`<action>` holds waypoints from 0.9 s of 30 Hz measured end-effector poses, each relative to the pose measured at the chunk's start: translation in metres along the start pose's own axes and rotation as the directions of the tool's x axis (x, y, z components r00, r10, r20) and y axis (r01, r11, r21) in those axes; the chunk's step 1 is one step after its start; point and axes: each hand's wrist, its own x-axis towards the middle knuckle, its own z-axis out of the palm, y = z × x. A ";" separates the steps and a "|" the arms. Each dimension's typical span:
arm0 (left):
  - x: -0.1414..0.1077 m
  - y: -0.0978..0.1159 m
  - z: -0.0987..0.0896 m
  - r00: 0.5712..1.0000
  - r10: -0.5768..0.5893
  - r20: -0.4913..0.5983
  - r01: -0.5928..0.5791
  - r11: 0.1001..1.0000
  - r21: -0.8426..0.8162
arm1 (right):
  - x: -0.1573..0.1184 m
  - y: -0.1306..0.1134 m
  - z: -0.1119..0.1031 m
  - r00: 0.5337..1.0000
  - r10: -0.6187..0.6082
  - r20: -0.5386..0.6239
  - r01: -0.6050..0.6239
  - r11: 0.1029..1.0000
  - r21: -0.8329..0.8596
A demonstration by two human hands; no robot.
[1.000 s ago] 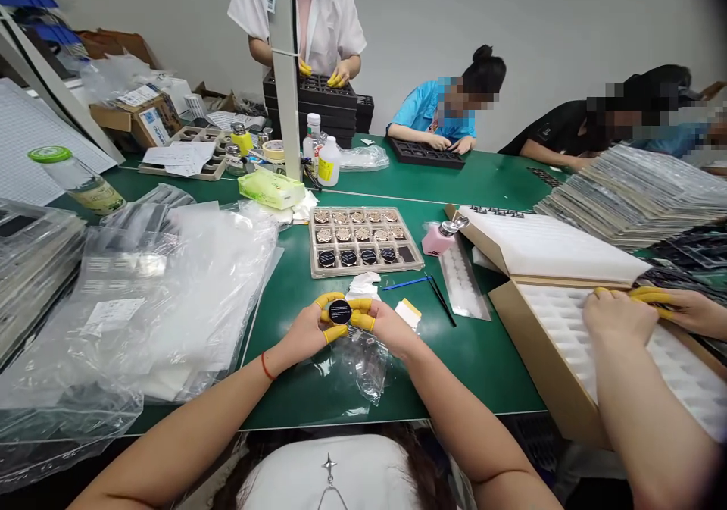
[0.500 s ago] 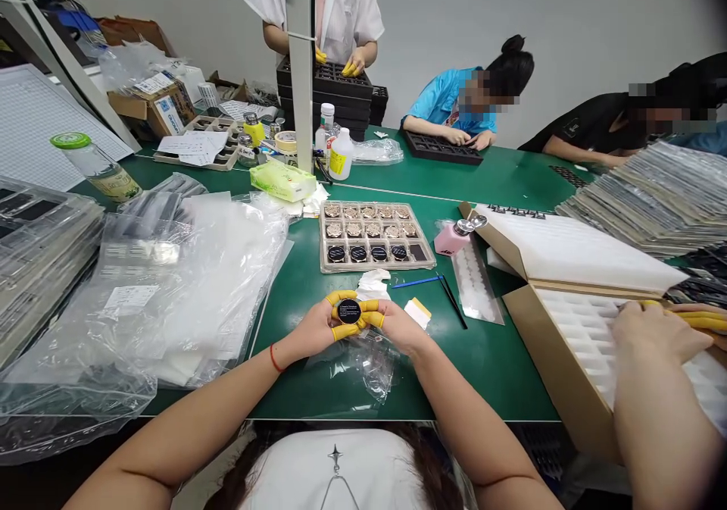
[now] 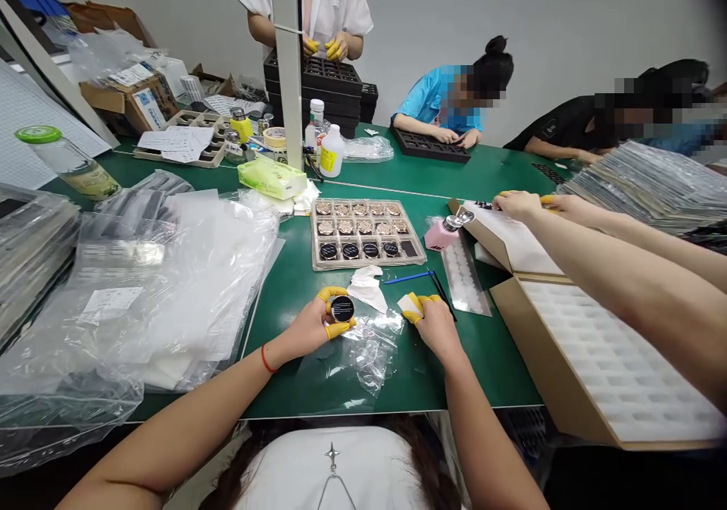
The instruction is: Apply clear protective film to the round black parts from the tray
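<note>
Shows the black disc (image 3: 342, 308) pinched in the left hand (image 3: 311, 323), on the near side of the tray (image 3: 369, 264), with the right hand (image 3: 436, 324), just parted from the disc, touching the white pad (image 3: 406, 303) at right, closure unclear, leaving support to the left hand alone.

You're probably in an assembly workshop: long green worktop (image 3: 488, 370), stacked black rectangular gridded trays (image 3: 335, 101), blue-shirted person (image 3: 419, 95) bent over similar tray (image 3: 435, 148).
</note>
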 end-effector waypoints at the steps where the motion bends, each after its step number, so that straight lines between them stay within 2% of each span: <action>1: 0.000 0.000 0.001 1.000 0.006 -0.014 -0.006 1.000 0.025 | -0.001 -0.003 -0.001 1.000 0.008 -0.009 -0.008 0.999 0.051; 3: 0.000 0.000 0.002 0.999 0.019 -0.037 -0.016 0.997 0.074 | -0.005 -0.020 -0.010 0.997 -0.033 -0.065 0.046 0.978 0.201; 6: -0.001 0.002 0.002 0.998 0.043 -0.046 -0.039 0.995 0.091 | -0.017 -0.061 -0.028 0.956 -0.240 -0.166 0.290 0.854 0.432; 8: -0.002 0.003 0.002 0.996 0.085 -0.034 -0.081 0.992 0.098 | -0.027 -0.088 -0.037 0.908 -0.370 -0.198 0.420 0.783 0.459; 11: -0.004 0.005 0.002 0.988 0.157 0.011 -0.157 0.970 0.185 | -0.037 -0.117 -0.038 0.842 -0.484 -0.237 0.539 0.760 0.363; 15: -0.005 0.005 0.000 0.979 0.200 0.040 -0.203 0.929 0.311 | -0.043 -0.127 -0.031 0.810 -0.531 -0.248 0.581 0.782 0.227; 22: -0.005 0.003 0.000 0.986 0.161 0.028 -0.162 0.934 0.319 | -0.051 -0.129 -0.026 0.762 -0.529 -0.372 0.595 0.800 0.081; 27: -0.006 0.002 0.000 0.987 0.161 0.028 -0.161 0.932 0.325 | -0.047 -0.133 -0.026 0.778 -0.514 -0.361 0.574 0.815 0.078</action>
